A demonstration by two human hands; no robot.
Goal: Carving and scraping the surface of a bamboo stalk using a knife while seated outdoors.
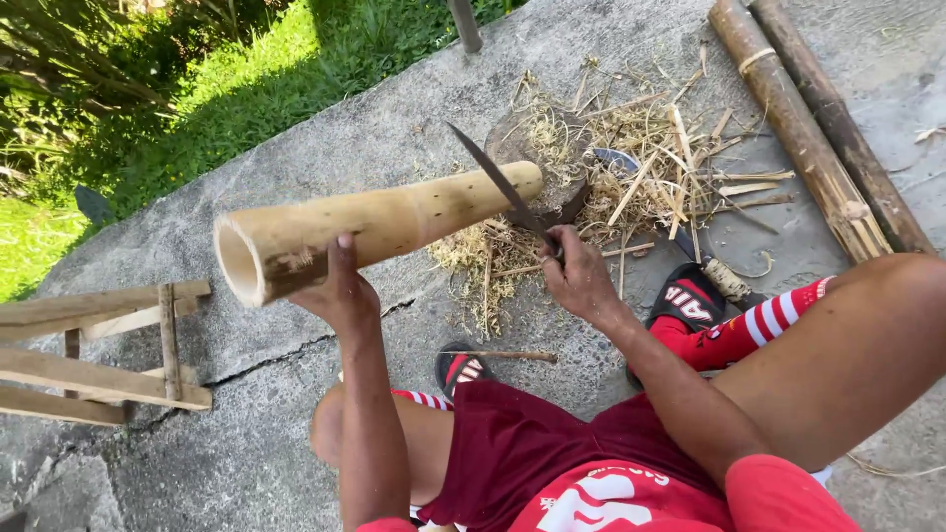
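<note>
My left hand (340, 286) grips the near, open end of a thick pale bamboo tube (394, 219), holding it tilted with its far end resting on a round wooden chopping block (527, 138). In my right hand (576, 276) is a long dark knife (498, 182), its blade raised and pointing up-left across the far end of the tube. The blade lies against or just over the bamboo near the block. Bamboo shavings and splinters (650, 172) are strewn around the block.
I sit on cracked concrete (296, 394), my legs in red striped socks and sandals (690, 300) either side. Two long bamboo poles (808, 128) lie at upper right. A wooden frame (99, 355) stands at left. A second curved blade (616, 158) lies among the shavings. Grass borders the slab.
</note>
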